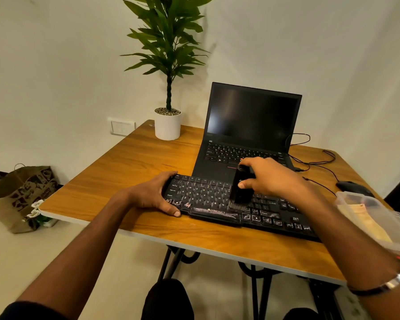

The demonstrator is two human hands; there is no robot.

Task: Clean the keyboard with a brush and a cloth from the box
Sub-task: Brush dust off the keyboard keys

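Looking down from the head camera, you have the black keyboard point(238, 204) lying across the near half of the wooden table point(129, 162), its right end running toward the near right edge. Your right hand point(266, 179) is above the middle of the keyboard with fingers and thumb curled round a black brush point(240, 188); the brush stands nearly upright, its handle in your grip and its bristles down on the keys just beyond the space bar. Your left hand point(157, 192) is at the keyboard's left end, fingers wrapped over the far corner and thumb laid along the near edge, so it clasps that end against the table.

A clear plastic box point(376, 218) sits at the right edge of the table, just right of your right forearm and near the keyboard's right end; something yellowish lies inside, but you cannot tell what it is. Beyond the keyboard an open black laptop point(247, 125) stands with a dark screen, touching or almost touching the keyboard's far edge. A black mouse point(351, 187) lies far right of your right hand, and a potted plant point(168, 88) stands at the far left corner. A paper bag point(19, 195) rests on the floor to the left.
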